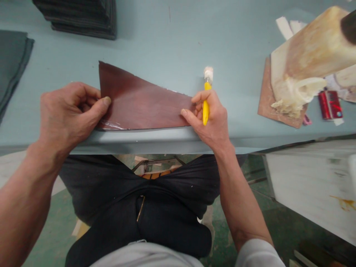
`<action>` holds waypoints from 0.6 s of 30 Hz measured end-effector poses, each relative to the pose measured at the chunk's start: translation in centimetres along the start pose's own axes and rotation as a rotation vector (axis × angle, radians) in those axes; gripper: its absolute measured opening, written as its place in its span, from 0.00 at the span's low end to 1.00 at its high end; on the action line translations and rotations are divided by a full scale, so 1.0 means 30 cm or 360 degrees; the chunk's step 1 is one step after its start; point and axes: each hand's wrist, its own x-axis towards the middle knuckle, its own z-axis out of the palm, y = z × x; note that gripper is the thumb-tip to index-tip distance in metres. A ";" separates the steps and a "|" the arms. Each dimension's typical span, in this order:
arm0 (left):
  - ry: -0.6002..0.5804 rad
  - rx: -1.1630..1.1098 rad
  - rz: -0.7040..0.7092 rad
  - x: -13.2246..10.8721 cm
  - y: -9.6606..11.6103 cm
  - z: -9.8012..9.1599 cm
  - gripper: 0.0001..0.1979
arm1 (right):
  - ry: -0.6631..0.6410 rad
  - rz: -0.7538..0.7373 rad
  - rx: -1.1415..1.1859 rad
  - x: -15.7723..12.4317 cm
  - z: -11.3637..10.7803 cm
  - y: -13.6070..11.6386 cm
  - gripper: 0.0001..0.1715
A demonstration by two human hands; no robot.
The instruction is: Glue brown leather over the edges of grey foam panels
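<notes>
A dark brown, wedge-shaped piece of leather lies at the near edge of a pale blue table. My left hand pinches its left end, thumb on top and fingers curled under. My right hand presses a thumb on the leather's right tip while its fingers are wrapped round a yellow-handled brush whose whitish tip points away from me.
A white, glue-crusted container rests tilted on a brown scrap at the right, with a red lighter beside it. Stacks of dark fabric and a grey cloth lie at the far left. My lap sits below the table edge.
</notes>
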 end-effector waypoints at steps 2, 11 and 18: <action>-0.0008 0.0006 0.0006 -0.001 0.001 0.001 0.20 | -0.0016 -0.0002 0.0013 0.001 -0.002 0.000 0.17; 0.0043 -0.0039 0.0039 0.004 -0.017 0.014 0.16 | -0.0004 -0.0053 0.0009 0.001 -0.010 -0.006 0.14; 0.0044 -0.0070 0.0017 0.001 -0.015 0.012 0.15 | 0.0015 -0.0054 -0.0040 -0.001 -0.011 -0.007 0.11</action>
